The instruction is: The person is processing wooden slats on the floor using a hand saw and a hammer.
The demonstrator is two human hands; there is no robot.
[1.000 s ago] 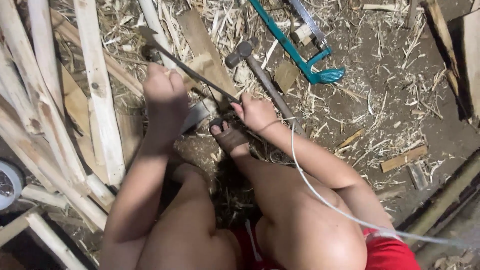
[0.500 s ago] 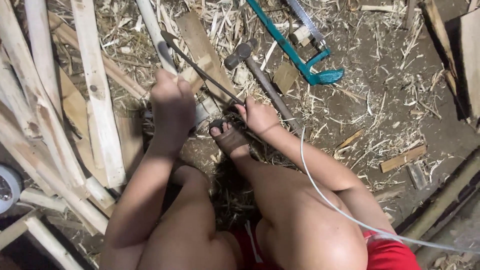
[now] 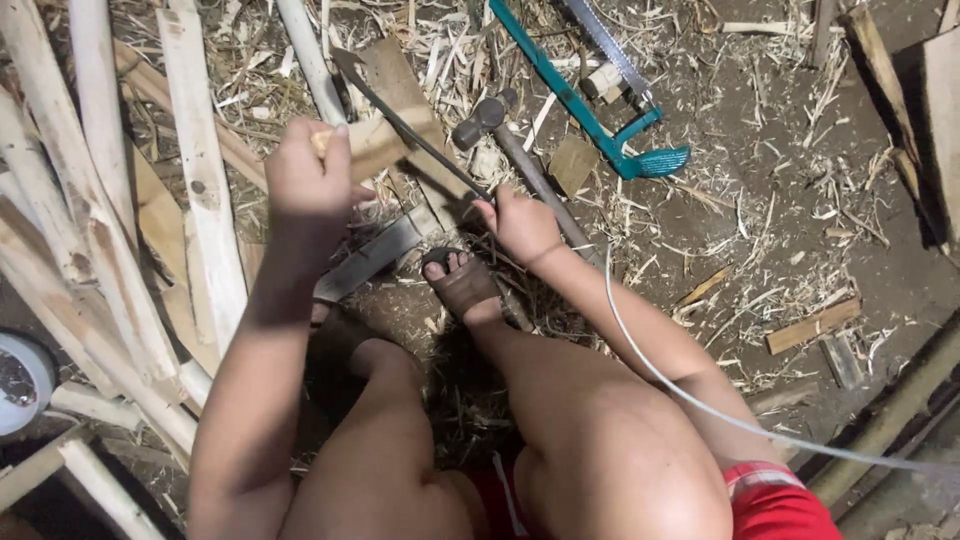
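The left hand (image 3: 308, 175) has its fingers curled tight round a short pale wood block (image 3: 372, 145), held up above the ground. The right hand (image 3: 522, 222) clamps the handle end of a long dark blade (image 3: 405, 125), whose edge lies across the block. Beyond lie a hammer (image 3: 505, 140), a teal-framed saw (image 3: 590, 95), pale wooden slats (image 3: 200, 170) and shavings.
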